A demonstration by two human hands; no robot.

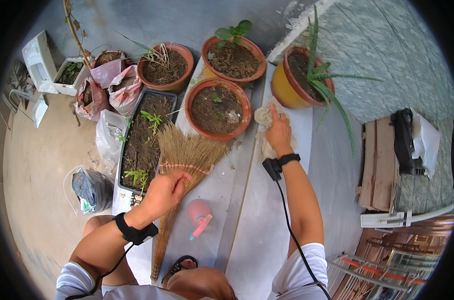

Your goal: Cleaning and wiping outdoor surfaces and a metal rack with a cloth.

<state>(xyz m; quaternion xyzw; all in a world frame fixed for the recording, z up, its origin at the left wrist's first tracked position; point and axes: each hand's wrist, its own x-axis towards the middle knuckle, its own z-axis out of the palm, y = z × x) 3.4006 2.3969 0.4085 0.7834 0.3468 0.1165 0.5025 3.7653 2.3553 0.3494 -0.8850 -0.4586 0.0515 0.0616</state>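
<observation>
My right hand (279,131) presses a crumpled beige cloth (264,144) onto the pale ledge, just below a tilted yellow pot with an aloe plant (292,84). My left hand (170,187) is over the lower bristles of a straw broom (189,150), fingers curled; whether it grips the broom cannot be told. The broom's bristles reach a round terracotta-rimmed pot (218,108) with small seedlings. Below my left hand stands a pink spray bottle (199,215). A long black planter (142,138) with green sprouts lies left of the broom.
Two more round pots (165,67) (234,58) stand at the back. Soil-filled bags (125,92), a white foam box (67,77) and a lined bucket (94,189) are at left. Wooden boards (378,165) and a metal rack (369,277) stand at right. A sandalled foot (185,263) is below the bottle.
</observation>
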